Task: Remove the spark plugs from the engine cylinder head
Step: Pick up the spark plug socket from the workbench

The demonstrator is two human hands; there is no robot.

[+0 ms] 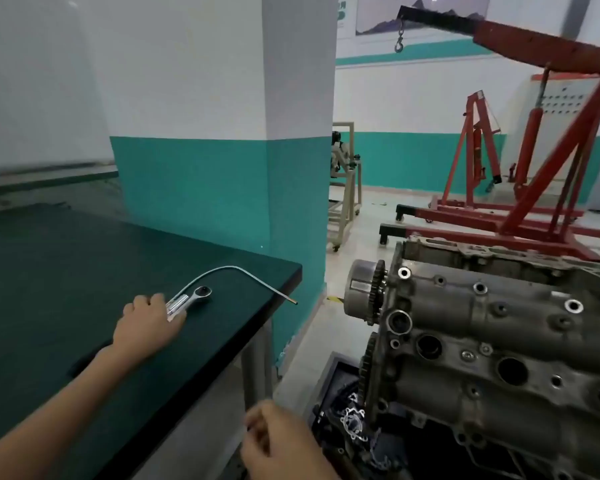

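The grey engine cylinder head (499, 341) stands at the right, with several dark round plug wells along its top and cam gears at its left end. On the dark green table (66, 271) lies a shiny ratchet wrench (193, 296). My left hand (149, 323) reaches over the table and grips the ratchet's handle. A thin bent metal rod (236, 270) lies just beyond the ratchet, its tip past the table's edge. My right hand (278, 441) hovers low between table and engine, fingers loosely curled; whether it holds anything is hidden.
A white and teal pillar (229, 150) rises behind the table. Red engine hoists (534, 168) stand on the floor at the back right. A dark tray with loose gaskets and parts (350, 420) sits below the engine's left end. A beige stand (347, 188) is behind the pillar.
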